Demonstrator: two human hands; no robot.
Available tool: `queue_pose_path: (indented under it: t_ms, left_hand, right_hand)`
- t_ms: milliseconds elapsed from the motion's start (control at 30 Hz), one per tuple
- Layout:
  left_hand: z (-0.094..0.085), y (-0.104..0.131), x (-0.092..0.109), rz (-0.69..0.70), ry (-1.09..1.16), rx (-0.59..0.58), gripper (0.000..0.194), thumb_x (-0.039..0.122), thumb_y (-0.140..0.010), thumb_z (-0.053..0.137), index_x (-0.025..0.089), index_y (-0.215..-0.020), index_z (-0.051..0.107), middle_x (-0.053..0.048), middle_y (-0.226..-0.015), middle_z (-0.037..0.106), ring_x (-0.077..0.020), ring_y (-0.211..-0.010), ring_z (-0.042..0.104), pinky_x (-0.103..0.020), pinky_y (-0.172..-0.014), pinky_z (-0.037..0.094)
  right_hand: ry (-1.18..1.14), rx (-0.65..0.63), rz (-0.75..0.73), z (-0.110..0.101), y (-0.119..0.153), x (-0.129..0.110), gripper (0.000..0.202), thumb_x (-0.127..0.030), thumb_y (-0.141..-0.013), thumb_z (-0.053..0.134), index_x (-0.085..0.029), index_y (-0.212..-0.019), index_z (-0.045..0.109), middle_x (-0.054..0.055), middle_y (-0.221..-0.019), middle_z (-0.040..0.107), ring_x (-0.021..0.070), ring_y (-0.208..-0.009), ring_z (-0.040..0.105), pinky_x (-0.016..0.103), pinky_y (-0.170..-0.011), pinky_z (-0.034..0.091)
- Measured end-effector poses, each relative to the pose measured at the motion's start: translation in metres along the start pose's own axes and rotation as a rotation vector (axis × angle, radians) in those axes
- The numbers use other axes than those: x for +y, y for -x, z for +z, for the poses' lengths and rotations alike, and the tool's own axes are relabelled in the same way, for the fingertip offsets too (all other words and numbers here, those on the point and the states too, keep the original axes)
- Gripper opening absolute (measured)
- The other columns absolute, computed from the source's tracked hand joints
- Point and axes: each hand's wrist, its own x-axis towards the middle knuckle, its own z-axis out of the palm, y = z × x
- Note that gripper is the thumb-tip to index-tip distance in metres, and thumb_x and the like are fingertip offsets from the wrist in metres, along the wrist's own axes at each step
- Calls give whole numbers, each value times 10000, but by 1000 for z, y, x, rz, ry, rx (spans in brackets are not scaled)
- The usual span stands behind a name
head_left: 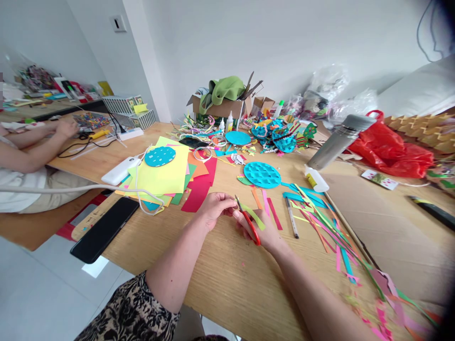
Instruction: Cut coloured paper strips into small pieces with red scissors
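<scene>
My right hand (261, 233) is closed around a pair of scissors (253, 228) with red-orange handles, the blades pointing up and to the left. A yellow-green paper strip (256, 219) lies across the fingers of that hand, beside the scissors. Close to the blade tips, my left hand (215, 208) is pinched with thumb and forefinger together; what sits between them is too small to name. Just beyond my hands are an orange strip (256, 198), a pink strip (266, 202) and a red strip (275, 214) of paper. A blue woven-looking oval (262, 174) lies farther back.
Coloured paper sheets (159, 176) are stacked at left, near a black phone (105, 229) and a white cable (71, 189). On the right are a pen (292, 219), glue bottle (317, 180), steel flask (334, 144) and cardboard (387, 232). Another person's hand (67, 127) rests at far left.
</scene>
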Motion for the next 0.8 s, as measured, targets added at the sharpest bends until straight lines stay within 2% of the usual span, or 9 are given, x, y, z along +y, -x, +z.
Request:
queue_pose_path:
  t_ms: [400,800]
  left_hand:
    - [0,0,0,9,-7,18,128,199,-563,701,119,-625,622,-14,-605,612,-93,-563,539,-227,-568,421]
    - [-1,0,-1,-2,-19,-6,132,224,-587,696,124,-628,619,-10,-608,609,-88,-553,530,-232,-573,422]
  right_hand:
    - [29,-18,-3,-1,1,-2,490,-584,-791,527,-168,-534,546,7,-397,512,102,-358,454,218,-390,361]
    - [-20,-15,-9,-1,-1,2,494,-583,-788,540,-156,-539,546,-6,-386,488,84,-343,420,200,-359,321]
